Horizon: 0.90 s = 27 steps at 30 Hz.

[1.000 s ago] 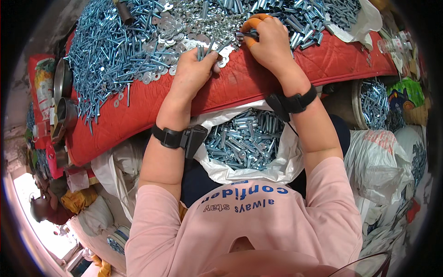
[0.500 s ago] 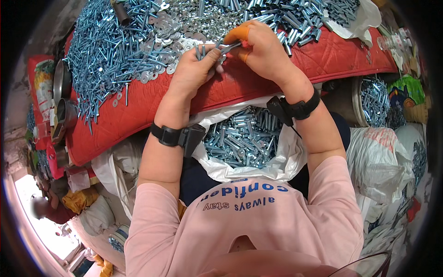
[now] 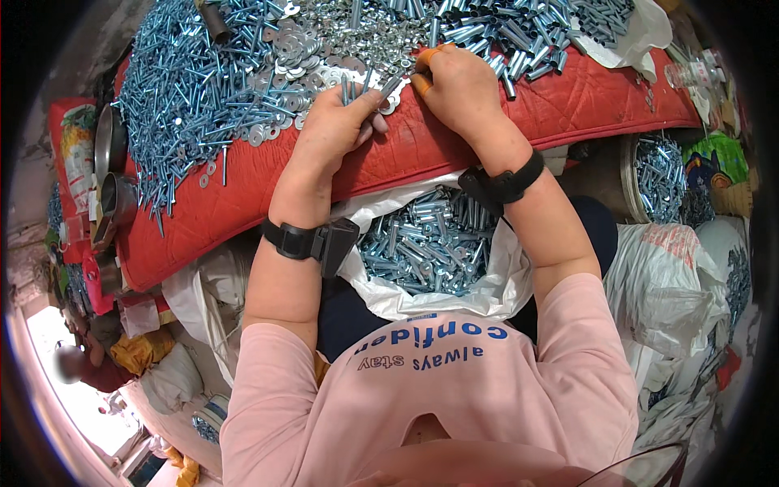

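My left hand (image 3: pixel 333 126) is closed around several bluish screws (image 3: pixel 347 91), which stick up between its fingers above the edge of the red quilted cover. A short metal sleeve (image 3: pixel 391 86) shows at its fingertips. To the right, my right hand (image 3: pixel 464 91) has orange coverings on its fingers. Those fingers are curled together at the near edge of the pile of small nuts (image 3: pixel 369 47); what they pinch, if anything, is hidden. Flat washers (image 3: pixel 296 53) lie scattered left of the nuts, and metal sleeves (image 3: pixel 519 36) are heaped on the right.
A large heap of long screws (image 3: pixel 178 105) covers the left of the red quilted cover (image 3: pixel 243 195). Between my legs a white sack (image 3: pixel 365 304) holds assembled bolts (image 3: pixel 430 243). Metal bowls (image 3: pixel 111 142) stand at left, and a container of bolts (image 3: pixel 657 174) at right.
My right hand has drawn away from my left hand, its fingers now apart from the pieces there. My left hand has stayed nearly in place with the screws.
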### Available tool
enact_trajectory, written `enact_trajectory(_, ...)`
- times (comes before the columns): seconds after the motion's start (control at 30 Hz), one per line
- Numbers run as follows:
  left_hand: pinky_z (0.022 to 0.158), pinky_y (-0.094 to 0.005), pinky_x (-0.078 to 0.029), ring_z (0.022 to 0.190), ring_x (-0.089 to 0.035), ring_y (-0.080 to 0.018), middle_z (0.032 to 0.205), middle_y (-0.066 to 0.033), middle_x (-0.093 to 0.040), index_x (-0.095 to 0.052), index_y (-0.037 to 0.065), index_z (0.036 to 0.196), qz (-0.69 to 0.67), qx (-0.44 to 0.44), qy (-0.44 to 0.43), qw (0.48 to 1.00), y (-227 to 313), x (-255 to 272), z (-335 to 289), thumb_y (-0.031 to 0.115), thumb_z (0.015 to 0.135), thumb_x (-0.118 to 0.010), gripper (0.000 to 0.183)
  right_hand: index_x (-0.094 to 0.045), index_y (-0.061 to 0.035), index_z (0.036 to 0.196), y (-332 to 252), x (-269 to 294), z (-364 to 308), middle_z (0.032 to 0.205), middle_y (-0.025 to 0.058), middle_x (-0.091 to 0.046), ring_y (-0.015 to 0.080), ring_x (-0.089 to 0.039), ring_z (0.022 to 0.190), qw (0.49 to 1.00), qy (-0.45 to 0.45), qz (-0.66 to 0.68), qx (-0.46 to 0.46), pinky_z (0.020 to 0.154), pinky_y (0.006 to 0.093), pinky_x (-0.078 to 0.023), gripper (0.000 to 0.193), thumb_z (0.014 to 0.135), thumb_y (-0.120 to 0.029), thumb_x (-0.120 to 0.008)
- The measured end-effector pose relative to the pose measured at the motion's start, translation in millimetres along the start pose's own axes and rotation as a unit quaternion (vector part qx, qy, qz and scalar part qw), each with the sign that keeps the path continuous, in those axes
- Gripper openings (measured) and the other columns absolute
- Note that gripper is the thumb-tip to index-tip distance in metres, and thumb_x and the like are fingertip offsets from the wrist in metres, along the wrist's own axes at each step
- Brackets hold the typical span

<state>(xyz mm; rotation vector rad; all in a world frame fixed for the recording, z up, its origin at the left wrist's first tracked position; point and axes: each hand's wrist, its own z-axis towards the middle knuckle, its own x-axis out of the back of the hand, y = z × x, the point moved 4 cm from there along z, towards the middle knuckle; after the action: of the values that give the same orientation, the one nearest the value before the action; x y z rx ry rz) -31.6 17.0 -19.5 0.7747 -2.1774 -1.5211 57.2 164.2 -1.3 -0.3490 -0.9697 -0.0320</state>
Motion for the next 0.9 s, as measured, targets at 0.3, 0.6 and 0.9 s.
enact_trajectory(0.3,0.038,-0.0167,-0.026,0.042,-0.040,-0.0039,0.063,-0.0030,-0.060,-0.060,0.003,0.086,0.005,0.002,-0.030,1.000,4,-2,-3,0.021,0.090,-0.057,0.019,-0.067,-0.0034,0.093,8,-1,-9,0.083,0.0065,-0.068,0.0127,-0.064,0.077,0.879,-0.051,0.453,-0.141,0.069,0.0254,-0.050,0.015,0.078,-0.007,-0.066)
enact_trajectory(0.6,0.038,-0.0166,-0.026,0.042,-0.039,-0.0040,0.063,-0.0034,-0.060,-0.061,0.002,0.086,-0.024,0.017,-0.085,0.996,2,-4,-2,0.022,0.090,-0.057,0.020,-0.068,-0.0030,0.095,5,13,-12,0.090,0.0057,-0.068,0.0132,-0.064,0.084,0.857,-0.029,0.496,-0.136,0.077,0.0247,-0.049,0.017,0.080,0.002,-0.063)
enact_trajectory(0.9,0.038,-0.0161,-0.026,0.043,-0.041,-0.0035,0.062,-0.0023,-0.059,-0.061,0.003,0.088,0.004,0.031,-0.079,0.996,2,-6,-4,0.023,0.089,-0.058,0.020,-0.069,-0.0030,0.094,3,21,-11,0.089,0.0091,-0.067,0.0168,-0.064,0.083,0.905,-0.034,0.419,-0.059,0.075,0.0265,-0.050,0.014,0.080,-0.004,-0.066)
